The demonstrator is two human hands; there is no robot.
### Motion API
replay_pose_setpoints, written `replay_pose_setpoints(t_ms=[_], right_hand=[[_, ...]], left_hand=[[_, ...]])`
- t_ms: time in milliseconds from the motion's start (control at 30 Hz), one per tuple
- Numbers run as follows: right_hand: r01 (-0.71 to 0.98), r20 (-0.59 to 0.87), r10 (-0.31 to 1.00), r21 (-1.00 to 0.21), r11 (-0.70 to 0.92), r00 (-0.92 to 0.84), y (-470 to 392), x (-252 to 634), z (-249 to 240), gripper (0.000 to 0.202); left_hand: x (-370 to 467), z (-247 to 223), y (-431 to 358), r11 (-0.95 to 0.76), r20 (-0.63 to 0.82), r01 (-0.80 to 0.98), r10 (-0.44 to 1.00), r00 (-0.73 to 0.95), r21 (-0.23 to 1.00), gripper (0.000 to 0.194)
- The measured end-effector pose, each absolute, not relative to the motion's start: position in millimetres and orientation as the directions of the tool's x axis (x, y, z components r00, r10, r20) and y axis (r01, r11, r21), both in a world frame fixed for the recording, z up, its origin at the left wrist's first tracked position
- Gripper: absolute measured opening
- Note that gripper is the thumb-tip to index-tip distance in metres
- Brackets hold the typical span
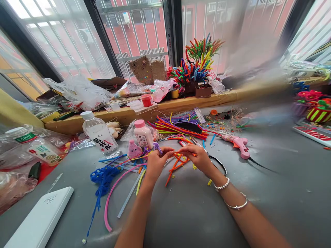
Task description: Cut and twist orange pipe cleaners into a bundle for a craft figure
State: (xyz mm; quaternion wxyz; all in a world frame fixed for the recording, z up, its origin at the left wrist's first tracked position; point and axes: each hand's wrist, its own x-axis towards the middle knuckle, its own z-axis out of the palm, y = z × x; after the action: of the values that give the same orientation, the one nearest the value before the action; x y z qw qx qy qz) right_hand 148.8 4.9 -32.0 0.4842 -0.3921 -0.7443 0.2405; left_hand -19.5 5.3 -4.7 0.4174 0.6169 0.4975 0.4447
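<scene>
Between the fingertips of both hands, over the middle of the grey table, is an orange pipe cleaner [178,154] that looks bent or looped. My left hand [156,162] pinches it from the left, and my right hand [198,159] pinches it from the right. More orange pipe cleaner pieces [169,177] hang or lie just below the fingers; which are joined to the held one I cannot tell. A curled purple piece [157,148] shows by my left hand. Behind the hands lies a bundle of coloured pipe cleaners [168,126]. A black-handled tool is partly hidden by my right hand.
A pink glue gun [241,144] lies right. Left are a water bottle [102,137], pink-capped bottle [143,136], pink figure [134,149], blue yarn [103,179], curved pink strip [107,206] and white power bank [42,217]. Pots of pipe-cleaner flowers [191,74] stand on the sill.
</scene>
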Motion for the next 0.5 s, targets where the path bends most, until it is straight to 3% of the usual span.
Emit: replay_pose_setpoints(t_ms=[200,500], right_hand=[[0.356,0.534,0.811,-0.729,0.585,-0.238,6.3,149.2,-34.0,0.016],[0.353,0.526,0.818,-0.738,0.575,-0.232,5.1,148.6,-33.5,0.017]], left_hand=[[-17.0,3.3,1.9,-0.077,0.056,0.226,0.993,0.100,0.971,0.020],[-18.6,-0.2,3.5,-0.066,0.050,0.253,0.996,0.070,0.965,0.019]])
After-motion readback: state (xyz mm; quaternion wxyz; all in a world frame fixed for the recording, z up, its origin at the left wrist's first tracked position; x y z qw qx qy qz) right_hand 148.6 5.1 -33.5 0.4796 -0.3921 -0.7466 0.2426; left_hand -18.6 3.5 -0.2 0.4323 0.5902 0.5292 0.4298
